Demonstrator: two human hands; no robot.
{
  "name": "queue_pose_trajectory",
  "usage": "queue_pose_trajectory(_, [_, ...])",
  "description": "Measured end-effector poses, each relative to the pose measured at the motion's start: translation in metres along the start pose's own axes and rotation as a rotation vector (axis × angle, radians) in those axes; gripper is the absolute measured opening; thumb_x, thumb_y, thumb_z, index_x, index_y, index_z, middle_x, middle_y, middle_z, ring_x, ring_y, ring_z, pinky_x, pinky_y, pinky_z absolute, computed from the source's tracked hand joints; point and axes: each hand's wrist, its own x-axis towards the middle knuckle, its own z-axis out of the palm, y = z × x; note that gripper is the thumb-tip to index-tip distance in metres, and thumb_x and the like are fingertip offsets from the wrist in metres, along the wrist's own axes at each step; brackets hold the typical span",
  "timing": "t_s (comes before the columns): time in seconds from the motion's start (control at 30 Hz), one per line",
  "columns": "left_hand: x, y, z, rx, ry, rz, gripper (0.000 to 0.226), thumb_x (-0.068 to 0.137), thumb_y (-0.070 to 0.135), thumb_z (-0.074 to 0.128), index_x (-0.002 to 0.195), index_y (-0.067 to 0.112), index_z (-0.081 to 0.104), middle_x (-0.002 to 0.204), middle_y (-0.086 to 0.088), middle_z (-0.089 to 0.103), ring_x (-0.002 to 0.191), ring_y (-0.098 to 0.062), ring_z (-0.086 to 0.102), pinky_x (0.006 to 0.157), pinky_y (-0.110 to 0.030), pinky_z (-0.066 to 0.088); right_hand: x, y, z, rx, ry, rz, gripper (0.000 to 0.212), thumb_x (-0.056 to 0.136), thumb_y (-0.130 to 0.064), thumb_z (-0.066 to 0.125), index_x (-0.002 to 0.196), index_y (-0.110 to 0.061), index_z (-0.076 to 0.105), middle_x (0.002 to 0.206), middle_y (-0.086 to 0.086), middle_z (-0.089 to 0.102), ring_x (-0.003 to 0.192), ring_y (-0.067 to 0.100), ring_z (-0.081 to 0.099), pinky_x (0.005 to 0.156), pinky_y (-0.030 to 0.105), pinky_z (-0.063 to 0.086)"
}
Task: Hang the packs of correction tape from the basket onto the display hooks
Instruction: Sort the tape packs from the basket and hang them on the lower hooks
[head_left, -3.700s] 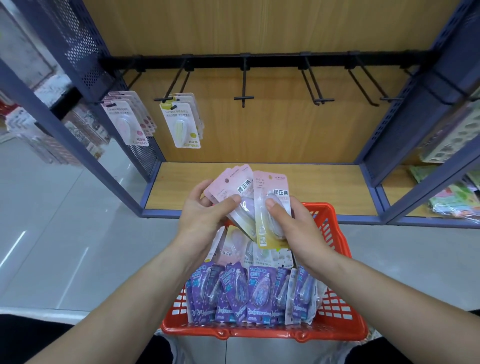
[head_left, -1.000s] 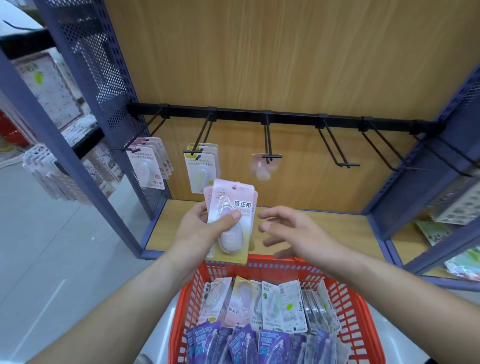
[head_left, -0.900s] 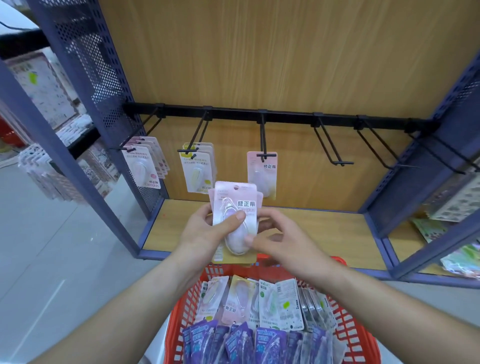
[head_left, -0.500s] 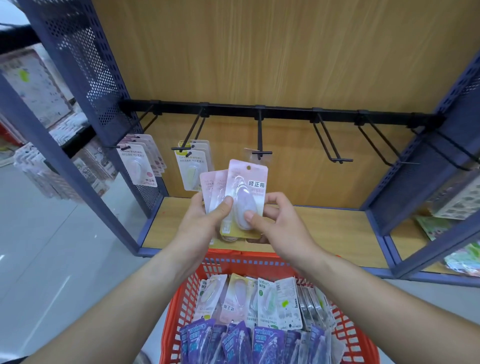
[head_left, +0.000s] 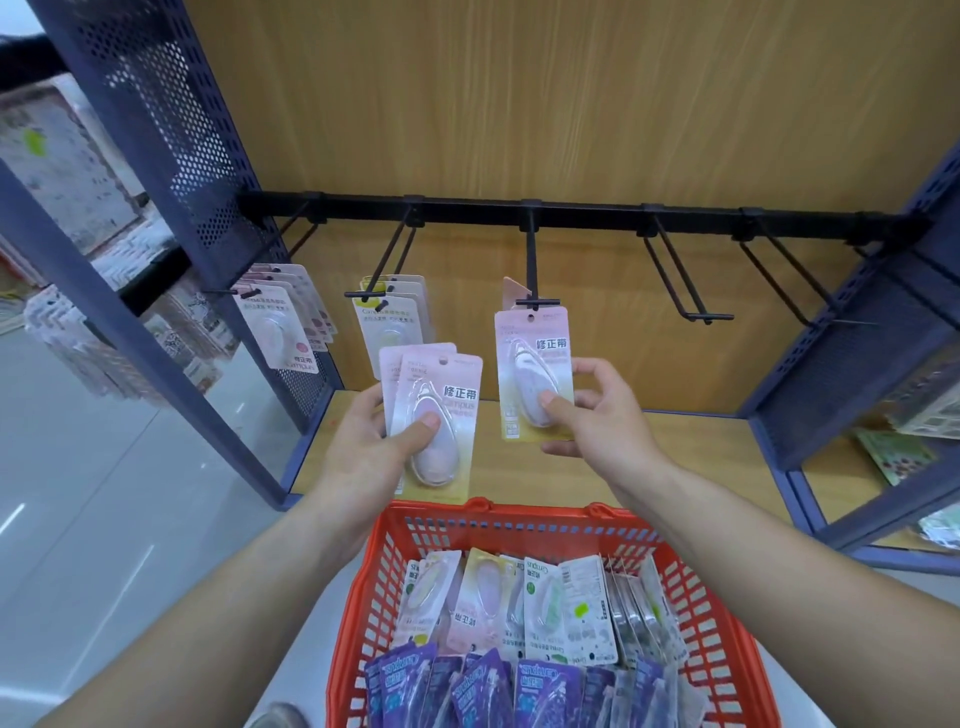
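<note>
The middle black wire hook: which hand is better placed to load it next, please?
Right: the right hand pinches a pink pack just below that hook's tip; the left hand holds spares lower.

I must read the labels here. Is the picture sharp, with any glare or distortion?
Head view: large characters on the pink pack in the right hand and the front pack in the left hand are sharp, small print is not. Head view: the hung packs at far left look soft, the blue uprights lean from the wide lens, the floor shows glare streaks.
</note>
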Motion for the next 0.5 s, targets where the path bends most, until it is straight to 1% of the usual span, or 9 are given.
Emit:
queue_pose_trajectory(0.17, [-0.002,0.000,-0.002,0.010,-0.007,-0.009,0.038,0.095,0.016,0.068,0.131,0.018,0.059,0.112,0.001,0.078,0.101,-0.021,0.076,0.084,-0.041,0.059,0.009,0.007,0.005,-0.035,0.043,-0.023,0.024,0.098,-0.016,0.066,0.116,-0.027,0.054,0.104,0.019,0.073,0.099,0.028,0.072,0.068,0.039,0.064])
queue_pose_trajectory(0.27, [-0.003,0.001,-0.001,0.024,-0.023,-0.017,0.036,0.096,0.017,0.068,0.131,0.019,0.059,0.112,0.001,0.078,0.101,-0.021,0.076,0.086,-0.042,0.059,0.013,0.005,0.006,-0.073,0.088,-0.046,0.023,0.098,-0.021,0.066,0.116,-0.030,0.055,0.104,0.018,0.072,0.096,0.026,0.071,0.070,0.040,0.064])
queue_pose_trajectory(0.33, [-0.003,0.000,0.001,0.030,-0.022,-0.015,0.038,0.096,0.016,0.068,0.132,0.018,0.059,0.113,0.000,0.078,0.102,-0.020,0.075,0.090,-0.044,0.059,0.018,0.005,0.005,-0.161,0.102,-0.041,0.025,0.098,-0.027,0.065,0.120,-0.033,0.055,0.101,0.011,0.071,0.098,0.025,0.069,0.079,0.045,0.063])
queue_pose_trajectory(0.37, [-0.003,0.000,0.002,0.034,-0.019,-0.010,0.039,0.095,0.015,0.069,0.133,0.017,0.059,0.113,0.001,0.078,0.103,-0.020,0.075,0.091,-0.044,0.058,0.020,0.005,0.005,-0.244,0.110,-0.034,0.030,0.098,-0.031,0.064,0.126,-0.034,0.054,0.104,0.005,0.069,0.103,0.024,0.067,0.086,0.045,0.060])
queue_pose_trajectory(0.4, [-0.002,-0.001,0.002,0.038,-0.012,-0.004,0.040,0.094,0.013,0.069,0.133,0.016,0.058,0.113,0.001,0.077,0.102,-0.019,0.075,0.091,-0.042,0.058,0.021,0.005,0.004,-0.358,0.127,-0.030,0.040,0.097,-0.036,0.064,0.136,-0.032,0.051,0.112,0.001,0.066,0.112,0.024,0.063,0.094,0.044,0.055])
queue_pose_trajectory(0.43, [-0.002,-0.001,0.003,0.040,-0.005,0.002,0.042,0.093,0.012,0.070,0.133,0.015,0.058,0.113,0.001,0.078,0.102,-0.017,0.075,0.091,-0.040,0.058,0.021,0.004,0.003,-0.460,0.159,-0.028,0.050,0.096,-0.040,0.064,0.142,-0.029,0.048,0.123,0.002,0.062,0.120,0.024,0.058,0.100,0.043,0.050])
queue_pose_trajectory(0.47, [-0.002,-0.001,0.003,0.042,-0.003,0.006,0.042,0.093,0.011,0.071,0.133,0.014,0.058,0.112,0.002,0.078,0.101,-0.016,0.075,0.091,-0.038,0.058,0.017,0.002,0.002,-0.495,0.185,-0.031,0.055,0.095,-0.043,0.065,0.144,-0.027,0.047,0.130,0.002,0.058,0.123,0.023,0.055,0.104,0.043,0.046])
queue_pose_trajectory(0.5, [-0.001,0.000,0.003,0.041,-0.004,0.009,0.043,0.092,0.011,0.072,0.132,0.014,0.058,0.111,0.003,0.078,0.100,-0.015,0.075,0.091,-0.037,0.058,0.011,-0.002,0.001,-0.465,0.176,-0.033,0.051,0.095,-0.044,0.065,0.139,-0.025,0.051,0.129,0.002,0.058,0.120,0.022,0.056,0.102,0.041,0.047])
